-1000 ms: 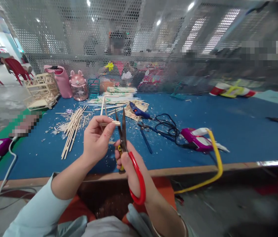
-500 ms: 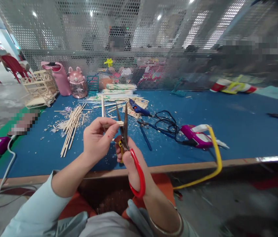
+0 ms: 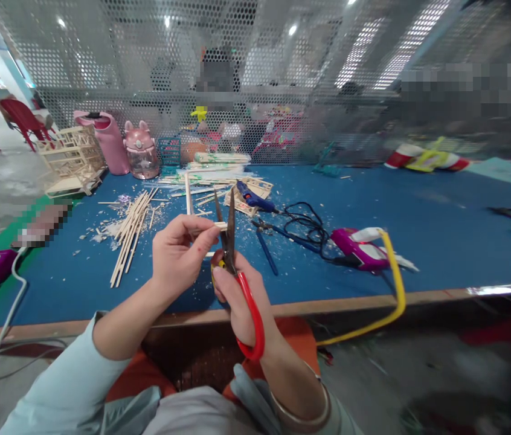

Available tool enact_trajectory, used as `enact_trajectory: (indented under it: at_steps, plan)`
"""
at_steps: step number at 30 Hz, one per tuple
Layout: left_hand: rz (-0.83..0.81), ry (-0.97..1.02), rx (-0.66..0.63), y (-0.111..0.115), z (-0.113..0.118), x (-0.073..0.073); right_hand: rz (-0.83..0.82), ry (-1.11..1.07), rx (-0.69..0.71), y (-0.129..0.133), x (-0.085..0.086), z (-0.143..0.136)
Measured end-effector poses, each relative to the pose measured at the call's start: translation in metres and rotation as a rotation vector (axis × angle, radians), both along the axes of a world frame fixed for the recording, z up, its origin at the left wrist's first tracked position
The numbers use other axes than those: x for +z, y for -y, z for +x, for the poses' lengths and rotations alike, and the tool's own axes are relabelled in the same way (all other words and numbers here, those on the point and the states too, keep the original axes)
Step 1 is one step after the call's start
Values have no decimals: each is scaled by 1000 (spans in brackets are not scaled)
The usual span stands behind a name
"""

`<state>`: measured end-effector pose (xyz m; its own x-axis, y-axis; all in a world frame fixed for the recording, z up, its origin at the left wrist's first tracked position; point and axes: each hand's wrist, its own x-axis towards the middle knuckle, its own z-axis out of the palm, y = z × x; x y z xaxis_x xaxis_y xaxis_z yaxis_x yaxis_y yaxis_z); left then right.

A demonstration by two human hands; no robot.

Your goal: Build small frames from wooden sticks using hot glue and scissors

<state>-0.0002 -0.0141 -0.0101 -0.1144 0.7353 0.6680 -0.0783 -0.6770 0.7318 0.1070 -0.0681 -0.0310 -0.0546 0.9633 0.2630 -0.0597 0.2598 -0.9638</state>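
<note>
Thin pale wooden sticks (image 3: 221,226) are pinched between the thumb and fingers of my left hand (image 3: 176,254). Their ends lie between the parted blades of a pair of scissors (image 3: 228,238) with red handles. My right hand (image 3: 240,296) is closed around the scissors, blades pointing away from me. Something small and yellow shows under my right fingers, mostly hidden. A longer pale stick (image 3: 188,193) stretches away behind my left hand; whether it is joined to the held pieces I cannot tell. Left of my hands lies a loose bundle of wooden sticks (image 3: 133,235).
A blue glue gun (image 3: 255,198) and blue-handled pliers (image 3: 267,251) lie right of centre, near a purple-and-white device (image 3: 362,249) with a yellow cable (image 3: 395,272). At the back left stand a stick-built model (image 3: 72,160), a pink bottle (image 3: 113,145) and a pink-lidded jar (image 3: 141,151).
My right thumb has moved up along the scissors, covering more of the yellow thing. The red handle has shifted slightly left; my left hand stays nearly still with the sticks.
</note>
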Motion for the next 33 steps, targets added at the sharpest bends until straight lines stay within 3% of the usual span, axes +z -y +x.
enact_trajectory:
  at_steps: [10, 16, 21, 26, 33]
  plan:
    - [-8, -25, 8, 1, -1, 1, 29, 203, -172, -2, 12, -2]
    - [-21, -37, -32, 3, -2, 5, -93, 187, -107, 3, 11, 1]
    - [-10, -41, -93, 3, -1, 5, -67, 147, -7, 7, 20, 6]
    - [4, -36, -95, 3, 0, 5, -24, 205, -78, 5, 23, 6]
    - [1, -52, -27, 3, -3, 0, 79, 258, -168, -1, 12, 1]
